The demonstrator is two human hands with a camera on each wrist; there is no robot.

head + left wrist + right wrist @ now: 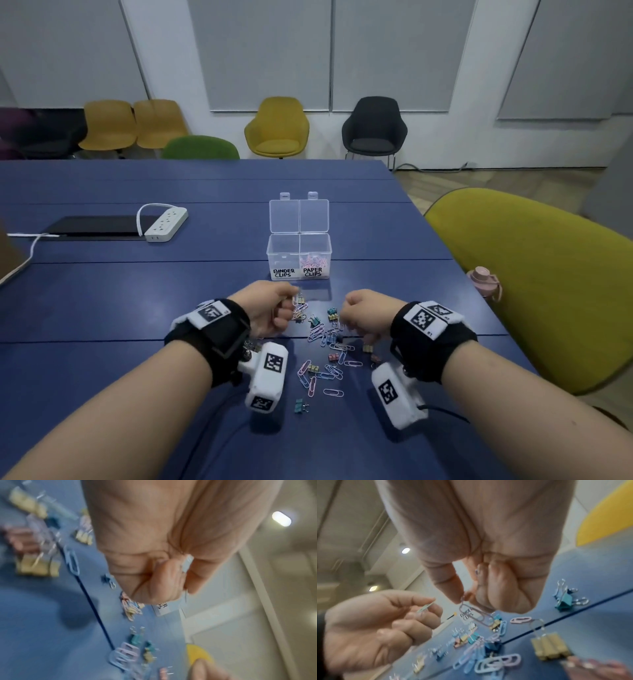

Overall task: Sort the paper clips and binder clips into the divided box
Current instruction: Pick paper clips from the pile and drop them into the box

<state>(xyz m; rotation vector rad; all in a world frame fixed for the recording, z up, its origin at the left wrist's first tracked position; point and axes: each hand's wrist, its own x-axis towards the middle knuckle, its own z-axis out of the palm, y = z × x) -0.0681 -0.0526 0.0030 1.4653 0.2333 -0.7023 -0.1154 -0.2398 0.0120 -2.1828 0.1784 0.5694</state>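
A: Right hand (488, 561), fingers curled; thumb and forefinger pinch a lilac paper clip (476, 615) by its top end, so it dangles above the pile.

B: Left hand (270, 306)?

A: Curled too. In the right wrist view its thumb and forefinger nip a small pale blue clip (425, 607) edge-on. Paper or binder clip, cannot tell; blurred.

B: The box?

A: Divided box (299, 255) stands on the blue table (102, 291), just beyond both hands, lid (299, 214) up. Left cell labelled BINDER CLIPS, right cell PAPER CLIPS. Pink clips (313, 262) lie in the right cell.

B: Loose stock?

A: Pastel paper clips (334, 371) and small binder clips (331, 313) scattered between and nearer than the wrists. One teal binder clip (299, 406) lies nearest, apart from the rest.
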